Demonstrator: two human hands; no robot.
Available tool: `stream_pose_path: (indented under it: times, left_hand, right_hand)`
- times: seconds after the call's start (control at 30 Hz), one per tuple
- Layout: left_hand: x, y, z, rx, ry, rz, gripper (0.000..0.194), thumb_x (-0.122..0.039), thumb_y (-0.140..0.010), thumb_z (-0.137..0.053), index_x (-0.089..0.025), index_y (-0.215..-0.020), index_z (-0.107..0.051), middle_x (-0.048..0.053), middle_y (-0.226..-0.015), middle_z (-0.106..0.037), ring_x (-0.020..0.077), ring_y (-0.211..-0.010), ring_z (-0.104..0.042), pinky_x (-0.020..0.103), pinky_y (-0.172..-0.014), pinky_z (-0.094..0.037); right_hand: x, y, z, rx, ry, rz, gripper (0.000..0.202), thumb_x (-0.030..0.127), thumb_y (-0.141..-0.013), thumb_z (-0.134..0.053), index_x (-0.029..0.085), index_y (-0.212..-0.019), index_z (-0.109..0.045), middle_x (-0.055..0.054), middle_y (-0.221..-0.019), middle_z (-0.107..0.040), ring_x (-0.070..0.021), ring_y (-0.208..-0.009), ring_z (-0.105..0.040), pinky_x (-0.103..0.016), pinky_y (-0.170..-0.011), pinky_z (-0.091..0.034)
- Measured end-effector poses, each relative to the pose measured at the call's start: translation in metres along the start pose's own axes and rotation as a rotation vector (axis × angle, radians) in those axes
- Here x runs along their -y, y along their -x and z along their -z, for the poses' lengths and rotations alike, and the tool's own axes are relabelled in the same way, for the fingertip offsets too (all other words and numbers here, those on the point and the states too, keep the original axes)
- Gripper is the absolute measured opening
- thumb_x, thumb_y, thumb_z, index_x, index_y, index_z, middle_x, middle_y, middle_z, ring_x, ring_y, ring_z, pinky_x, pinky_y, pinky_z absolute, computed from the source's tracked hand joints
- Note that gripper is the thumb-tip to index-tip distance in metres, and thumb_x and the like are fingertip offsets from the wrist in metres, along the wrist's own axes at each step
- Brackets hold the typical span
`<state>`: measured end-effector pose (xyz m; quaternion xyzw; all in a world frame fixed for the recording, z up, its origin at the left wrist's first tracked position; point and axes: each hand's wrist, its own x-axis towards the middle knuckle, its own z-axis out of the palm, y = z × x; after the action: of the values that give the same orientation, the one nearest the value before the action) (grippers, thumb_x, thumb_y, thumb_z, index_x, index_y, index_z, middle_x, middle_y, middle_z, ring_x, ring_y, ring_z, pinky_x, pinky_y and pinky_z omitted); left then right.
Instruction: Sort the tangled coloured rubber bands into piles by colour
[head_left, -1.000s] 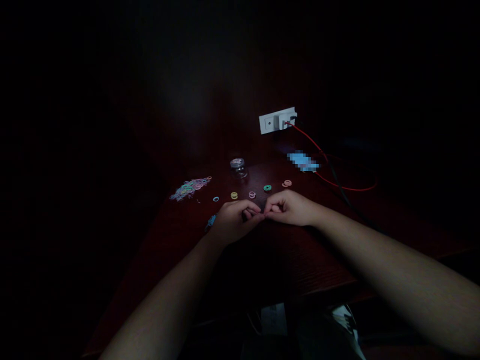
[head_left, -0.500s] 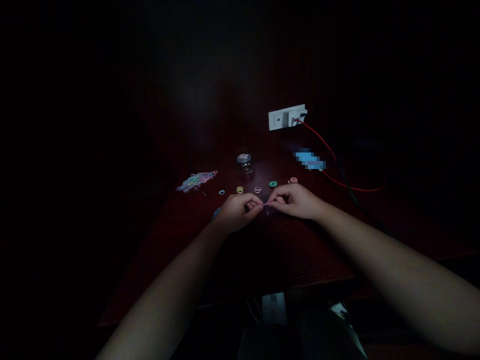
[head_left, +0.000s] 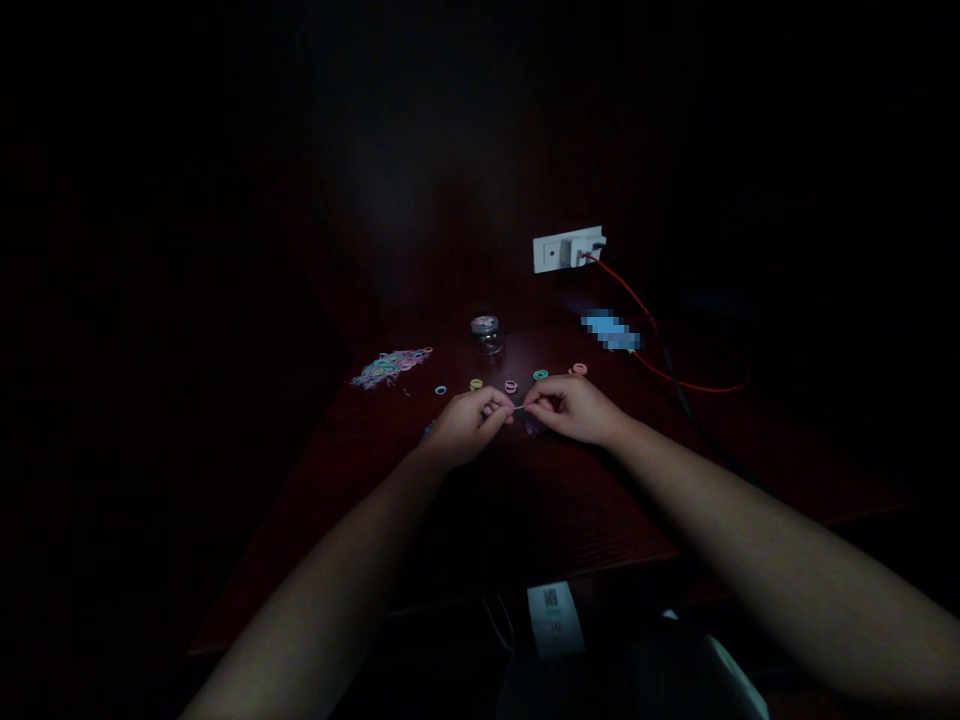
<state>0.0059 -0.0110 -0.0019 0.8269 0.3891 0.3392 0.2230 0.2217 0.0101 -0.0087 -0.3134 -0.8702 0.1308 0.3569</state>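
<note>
My left hand (head_left: pixel 472 424) and my right hand (head_left: pixel 568 407) face each other above the dark red table. Both are closed in a pinch on one thin, pale elastic band (head_left: pixel 519 407), which spans the small gap between the fingertips. Just beyond lie small groups of coloured bands: yellow (head_left: pixel 476 384), pink (head_left: pixel 511 386), green (head_left: pixel 541 375) and peach (head_left: pixel 579 369). A single blue band (head_left: pixel 441 390) sits left of the yellow ones. Some blue bands (head_left: pixel 429 428) are partly hidden behind my left hand, and dim purple bands (head_left: pixel 533 428) lie under my right.
A heap of mixed bands (head_left: pixel 390 367) lies at the table's back left. A clear lidded jar (head_left: pixel 486 336) stands behind the groups. At right is a blurred-out blue object (head_left: pixel 611 330) on a red cable (head_left: pixel 705 387) from the wall socket (head_left: pixel 568 250). A labelled paper (head_left: pixel 556 618) hangs below the edge.
The camera view has shifted slightly. Both hands keep their pinch, and the band between them now looks paler and a little more drawn out.
</note>
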Motion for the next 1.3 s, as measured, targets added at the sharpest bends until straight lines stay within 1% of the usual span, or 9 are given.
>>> stream_pose_path:
  times: [0.1, 0.23, 0.43, 0.7, 0.8, 1.07, 1.3]
  left_hand:
    - [0.002, 0.001, 0.000, -0.011, -0.001, 0.014, 0.020, -0.030, -0.090, -0.049, -0.015, -0.091, -0.062, 0.004, -0.084, -0.071, 0.0130, -0.074, -0.065, 0.022, -0.068, -0.048]
    - [0.004, 0.003, 0.001, -0.043, 0.010, 0.037, 0.018, -0.030, -0.088, -0.051, -0.015, -0.089, -0.062, 0.004, -0.083, -0.070, 0.0131, -0.073, -0.064, 0.022, -0.067, -0.048]
    - [0.003, 0.007, 0.001, -0.082, -0.011, 0.048, 0.017, -0.027, -0.087, -0.051, -0.015, -0.085, -0.062, 0.003, -0.079, -0.069, 0.0114, -0.068, -0.062, 0.021, -0.063, -0.047]
    - [0.002, 0.011, 0.000, -0.078, -0.057, 0.068, 0.015, -0.028, -0.086, -0.053, -0.016, -0.082, -0.062, 0.001, -0.076, -0.067, 0.0099, -0.063, -0.057, 0.020, -0.059, -0.044]
    - [0.002, 0.013, -0.001, -0.065, -0.068, 0.082, 0.015, -0.028, -0.086, -0.054, -0.016, -0.082, -0.061, 0.001, -0.073, -0.065, 0.0094, -0.062, -0.055, 0.019, -0.057, -0.042]
    - [-0.004, 0.011, -0.002, -0.010, -0.104, 0.036, 0.016, -0.028, -0.086, -0.052, -0.016, -0.081, -0.062, 0.000, -0.071, -0.063, 0.0095, -0.061, -0.053, 0.020, -0.057, -0.041]
    - [-0.007, 0.008, -0.002, -0.024, -0.075, 0.024, 0.017, -0.029, -0.085, -0.053, -0.016, -0.081, -0.063, 0.001, -0.071, -0.064, 0.0100, -0.061, -0.054, 0.020, -0.056, -0.041]
  right_hand:
    - [0.001, 0.000, -0.003, -0.023, 0.018, 0.022, 0.014, 0.025, -0.083, -0.058, 0.016, -0.082, -0.068, 0.002, -0.059, -0.053, -0.0096, -0.055, -0.048, -0.023, -0.058, -0.034]
    - [0.009, 0.000, -0.006, -0.045, 0.023, 0.052, 0.014, 0.023, -0.084, -0.057, 0.016, -0.083, -0.069, 0.001, -0.060, -0.055, -0.0104, -0.056, -0.049, -0.023, -0.059, -0.035]
    - [0.014, 0.001, -0.010, -0.076, 0.034, 0.072, 0.014, 0.021, -0.085, -0.056, 0.015, -0.082, -0.068, -0.001, -0.064, -0.056, -0.0108, -0.058, -0.048, -0.023, -0.059, -0.036]
    - [0.014, 0.002, -0.016, -0.096, 0.045, 0.069, 0.014, 0.020, -0.086, -0.054, 0.016, -0.079, -0.065, 0.000, -0.065, -0.055, -0.0109, -0.061, -0.048, -0.023, -0.060, -0.036]
    - [0.015, 0.004, -0.018, -0.099, 0.056, 0.064, 0.013, 0.020, -0.087, -0.053, 0.017, -0.081, -0.065, 0.000, -0.066, -0.055, -0.0109, -0.061, -0.049, -0.023, -0.060, -0.037]
    - [0.016, 0.007, -0.018, -0.120, 0.138, 0.052, 0.011, 0.019, -0.086, -0.054, 0.019, -0.082, -0.064, -0.001, -0.072, -0.057, -0.0113, -0.066, -0.051, -0.022, -0.061, -0.037]
    - [0.017, 0.010, -0.016, -0.098, 0.231, 0.074, 0.012, 0.021, -0.088, -0.051, 0.019, -0.084, -0.062, -0.003, -0.078, -0.060, -0.0136, -0.073, -0.054, -0.024, -0.066, -0.040]
